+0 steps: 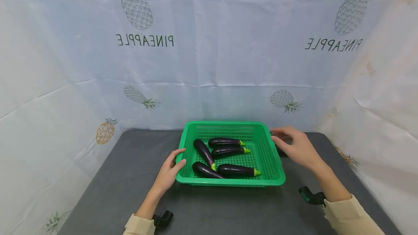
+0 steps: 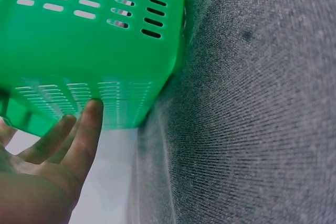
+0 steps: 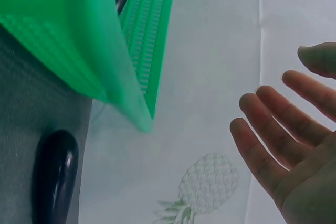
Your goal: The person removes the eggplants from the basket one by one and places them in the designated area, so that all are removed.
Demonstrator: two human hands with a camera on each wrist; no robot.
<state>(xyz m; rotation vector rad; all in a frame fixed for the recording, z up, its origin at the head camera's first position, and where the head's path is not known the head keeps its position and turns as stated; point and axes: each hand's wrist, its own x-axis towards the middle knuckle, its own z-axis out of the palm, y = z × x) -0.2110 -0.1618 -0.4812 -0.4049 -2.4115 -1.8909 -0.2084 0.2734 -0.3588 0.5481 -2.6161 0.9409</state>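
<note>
A green plastic basket (image 1: 233, 181) stands on the dark table, with several purple eggplants (image 1: 236, 170) lying inside it. At its left side my left hand (image 1: 168, 171) has its fingers fairly straight, the fingertips (image 2: 93, 107) against the outer wall and the thumb up near the rim. My right hand (image 1: 298, 148) hovers beside the right rim, fingers spread and holding nothing; the right wrist view shows it apart from the basket. Another eggplant (image 3: 55, 177) lies on the table to the right of the basket, mostly hidden by the right hand in the head view.
The dark grey table (image 1: 130, 177) runs back to a hanging white cloth (image 1: 209, 64) printed with pineapples, which also closes in both sides. Black wrist devices (image 1: 163, 219) sit at both wrists, below the beige sleeves.
</note>
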